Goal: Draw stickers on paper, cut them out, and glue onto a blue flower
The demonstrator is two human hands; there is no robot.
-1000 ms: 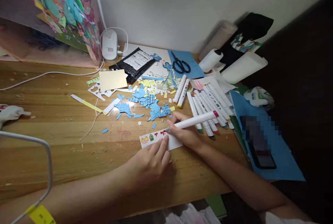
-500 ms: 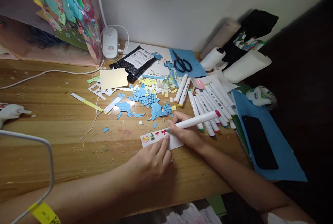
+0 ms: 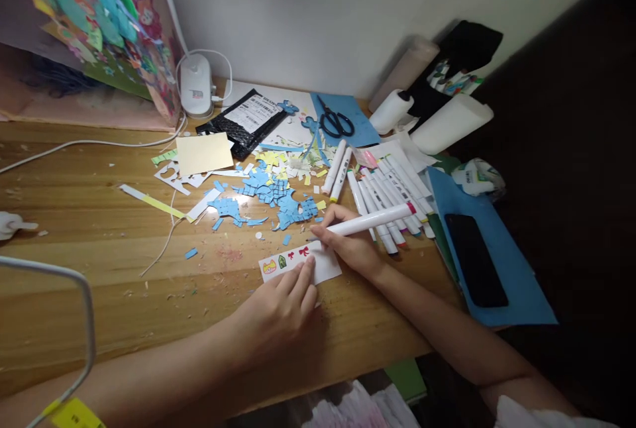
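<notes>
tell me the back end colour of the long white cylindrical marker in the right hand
The back end is pinkish red; the head view shows it best.

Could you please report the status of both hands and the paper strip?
Left hand on paper strip. Right hand holding red-ended marker. Four small drawings visible. Blue scraps beyond strip.

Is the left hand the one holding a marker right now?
No, the right hand grips the red-ended marker, while the left hand rests on the white paper strip.
</notes>
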